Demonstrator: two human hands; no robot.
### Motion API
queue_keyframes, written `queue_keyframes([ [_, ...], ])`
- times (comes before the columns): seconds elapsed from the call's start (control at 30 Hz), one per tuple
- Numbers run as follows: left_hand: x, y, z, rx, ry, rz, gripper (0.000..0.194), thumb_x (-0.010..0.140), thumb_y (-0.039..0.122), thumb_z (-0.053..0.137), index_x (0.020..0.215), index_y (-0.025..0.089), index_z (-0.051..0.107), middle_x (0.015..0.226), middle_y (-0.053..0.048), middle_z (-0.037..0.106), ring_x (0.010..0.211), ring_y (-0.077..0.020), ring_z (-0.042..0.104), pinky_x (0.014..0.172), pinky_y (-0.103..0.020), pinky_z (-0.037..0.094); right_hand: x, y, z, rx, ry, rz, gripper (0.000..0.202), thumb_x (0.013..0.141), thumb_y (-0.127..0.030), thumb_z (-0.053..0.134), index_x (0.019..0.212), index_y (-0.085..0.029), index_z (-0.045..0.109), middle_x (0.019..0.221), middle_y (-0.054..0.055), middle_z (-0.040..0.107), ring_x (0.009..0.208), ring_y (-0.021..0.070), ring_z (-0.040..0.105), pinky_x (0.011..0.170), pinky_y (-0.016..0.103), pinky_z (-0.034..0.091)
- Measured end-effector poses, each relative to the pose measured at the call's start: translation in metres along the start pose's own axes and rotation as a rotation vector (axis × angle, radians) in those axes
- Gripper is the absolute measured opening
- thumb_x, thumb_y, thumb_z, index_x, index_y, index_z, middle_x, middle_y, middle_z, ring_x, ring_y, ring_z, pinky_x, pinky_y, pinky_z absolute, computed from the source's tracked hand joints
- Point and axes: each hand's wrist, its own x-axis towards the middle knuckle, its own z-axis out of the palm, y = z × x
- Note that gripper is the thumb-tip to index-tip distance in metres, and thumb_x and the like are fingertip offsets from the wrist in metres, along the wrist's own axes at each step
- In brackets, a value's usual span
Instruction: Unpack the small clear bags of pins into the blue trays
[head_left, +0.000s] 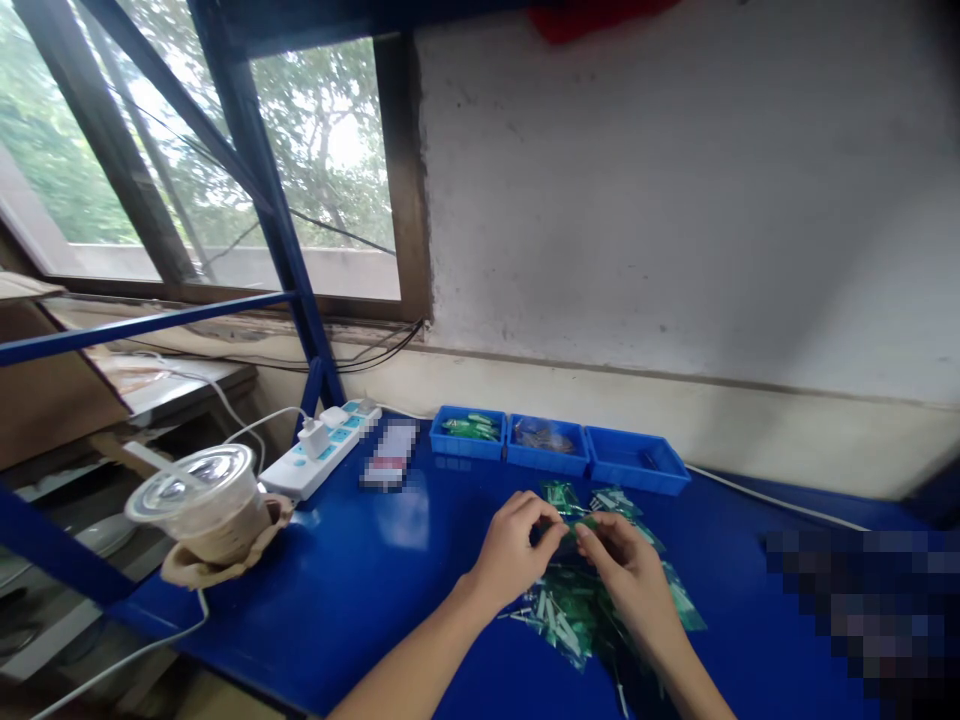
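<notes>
Over a spread of small clear and green plastic packets [566, 615], both hands come close together. My left hand [521, 540] pinches at the left end of a small green item [581, 523]. From the right, my right hand [619, 560] has its thumb and fingers pressed on the same item. The fingers hide most of it, so its exact shape cannot be made out. White stick-like pieces show inside several packets lying on the blue table [337, 590].
Three blue bins line the wall: one with green items [472, 427], one with brownish pieces [544, 437], one with a dark piece [649, 460]. Left are a power strip [319, 455], a blurred phone-like object [390, 455] and a lidded cup [214, 505]. A pixelated area lies right.
</notes>
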Motion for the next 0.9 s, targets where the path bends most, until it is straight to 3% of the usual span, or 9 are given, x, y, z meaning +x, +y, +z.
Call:
queue_keyframes([
  [0.23,-0.0013,-0.0010,-0.0002,0.010,0.007,0.010,0.009,0.086,0.020,0.048,0.085,0.019,0.057,0.078,-0.002,0.057,0.079,-0.0148,0.053,0.071,-0.025,0.042,0.0004,0.0036,-0.0001,0.000,-0.024,0.006,0.040,0.071,-0.049,0.064,0.096,-0.019,0.054,0.069,0.002,0.060,0.066,0.0177,0.058,0.055,0.025,0.044],
  [0.4,-0.0015,0.0006,0.0001,0.021,-0.032,0.015,0.010,0.084,0.028,0.053,0.088,0.021,0.060,0.077,-0.002,0.058,0.080,-0.0156,0.054,0.070,-0.025,0.042,0.0007,0.0006,0.0000,-0.009,-0.016,-0.043,0.037,0.072,-0.049,0.063,0.091,-0.018,0.056,0.064,0.000,0.056,0.059,0.0144,0.052,0.053,0.024,0.041],
  [0.6,-0.0005,0.0038,0.0006,0.048,-0.024,0.011,0.012,0.086,0.025,0.049,0.083,0.021,0.060,0.076,0.000,0.061,0.074,-0.0136,0.056,0.089,-0.032,0.039,0.0004,-0.0013,0.0009,-0.058,-0.001,-0.078,0.036,0.072,-0.049,0.063,0.086,-0.017,0.058,0.060,-0.002,0.049,0.054,0.0116,0.045,0.050,0.022,0.038],
  [0.9,-0.0010,0.0067,-0.0013,0.069,0.004,0.008,0.016,0.086,0.025,0.049,0.073,0.020,0.056,0.068,0.000,0.060,0.068,-0.0138,0.054,0.078,-0.029,0.040,-0.0002,-0.0001,0.0021,-0.011,0.008,-0.027,0.039,0.068,-0.053,0.065,0.082,-0.017,0.059,0.068,0.002,0.057,0.060,0.0147,0.051,0.055,0.024,0.042],
])
